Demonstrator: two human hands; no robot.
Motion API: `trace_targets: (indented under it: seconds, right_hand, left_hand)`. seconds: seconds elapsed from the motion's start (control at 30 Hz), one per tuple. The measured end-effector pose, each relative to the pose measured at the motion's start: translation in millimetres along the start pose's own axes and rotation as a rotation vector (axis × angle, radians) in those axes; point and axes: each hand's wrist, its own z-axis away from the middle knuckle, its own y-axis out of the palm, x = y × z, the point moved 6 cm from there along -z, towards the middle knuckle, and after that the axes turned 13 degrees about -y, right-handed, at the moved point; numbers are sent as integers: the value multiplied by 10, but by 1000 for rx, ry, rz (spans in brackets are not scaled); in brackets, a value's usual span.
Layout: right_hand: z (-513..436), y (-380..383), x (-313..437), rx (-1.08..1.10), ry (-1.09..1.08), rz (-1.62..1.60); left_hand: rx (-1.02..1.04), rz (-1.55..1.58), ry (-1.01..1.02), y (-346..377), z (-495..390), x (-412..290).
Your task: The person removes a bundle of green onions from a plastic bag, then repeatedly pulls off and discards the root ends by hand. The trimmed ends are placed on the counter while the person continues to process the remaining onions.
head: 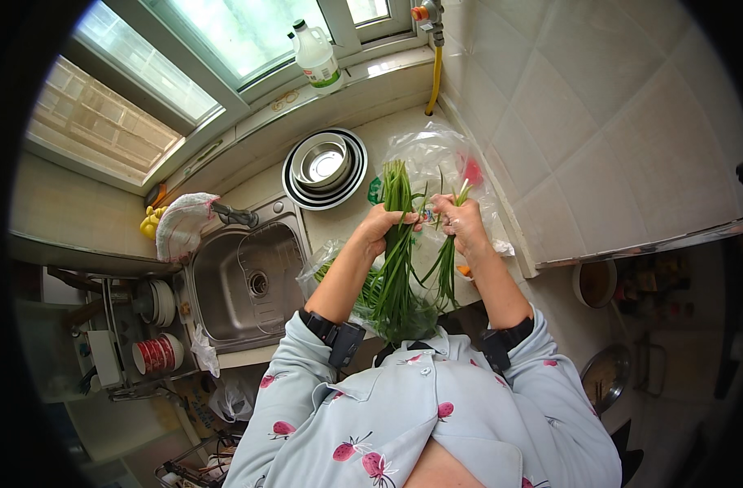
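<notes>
My left hand [388, 227] is closed around a thick bunch of long green leafy stalks [398, 183], likely garlic chives, with the leaves hanging down towards my body. To its right, my right hand [461, 221] grips a smaller bunch of the same stalks [446, 274], its pale ends poking up above the fingers. A few loose leaves lie between the two hands. More greens rest in a clear plastic bag [325, 256] under my left forearm. Another clear plastic bag [429, 143] lies spread on the counter behind both hands.
Nested metal bowls [350, 198] sit on the counter beside a stainless steel sink [222, 305]. A cloth [185, 227] hangs over the faucet [237, 216]. A plastic jug [316, 58] stands on the windowsill. A tiled wall [566, 140] bounds the right side. Bowls [158, 355] stand on a rack at left.
</notes>
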Motion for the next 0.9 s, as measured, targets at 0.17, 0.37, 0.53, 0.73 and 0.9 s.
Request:
trace_targets:
  seconds: [0.17,0.37,0.53,0.73,0.9]
  right_hand:
    - [73,175,-40,138,-20,4]
    - [-27,20,27,1,-58,-72]
    - [-60,-80,119,-67,-60,-14]
    - [82,101,33,113,-46,-44]
    - [63,78,91,95,-185,19]
  left_hand:
    - [16,24,-13,72,-15,17]
    - [12,-13,-30,62,8,18]
    - [30,8,-43,34,15,58]
    - [21,32,-18,43,-3,70]
    - [84,-52,14,50,48,51]
